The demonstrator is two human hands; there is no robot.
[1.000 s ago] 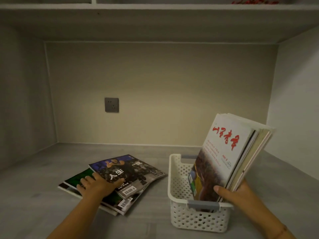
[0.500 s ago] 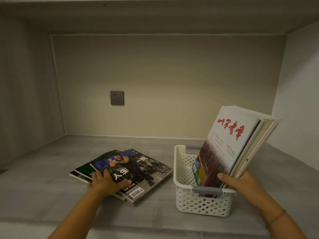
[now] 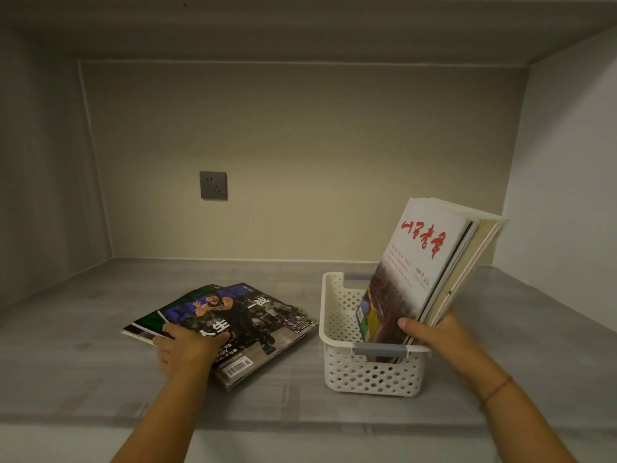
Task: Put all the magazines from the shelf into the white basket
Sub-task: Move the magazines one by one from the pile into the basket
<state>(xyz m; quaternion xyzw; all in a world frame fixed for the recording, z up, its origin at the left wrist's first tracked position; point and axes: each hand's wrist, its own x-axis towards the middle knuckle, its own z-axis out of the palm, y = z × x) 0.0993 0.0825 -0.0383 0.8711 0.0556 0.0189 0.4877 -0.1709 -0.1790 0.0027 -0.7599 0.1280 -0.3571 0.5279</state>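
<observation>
Shelf (image 3: 100, 362): grey board inside a pale recess, lit dimly.
Basket (image 3: 337, 315): white, perforated, grey handle on the near rim; stands on the shelf right of centre.
Bundle (image 3: 430, 262): several magazines upright in the basket, leaning right, tops well above the rim; front cover white with red script over a dark photo.
Right hand (image 3: 434, 332): closed round the bundle's lower near edge, thumb on the front cover, fingers hidden behind; red thread at the wrist.
Stack (image 3: 240, 325): magazines lying flat on the shelf, left of the basket and apart from it (three at a guess; lower ones show only as edges).
Top cover: dark, a player with arms spread, barcode at the near corner; green cover peeking out beneath on the left.
Left hand (image 3: 187, 349): flat on the stack's near left corner, thumb pressed over the top cover, fingers bent at the edge; lifted or not, cannot tell.
Socket (image 3: 213, 185): grey, on the back wall above the stack.
</observation>
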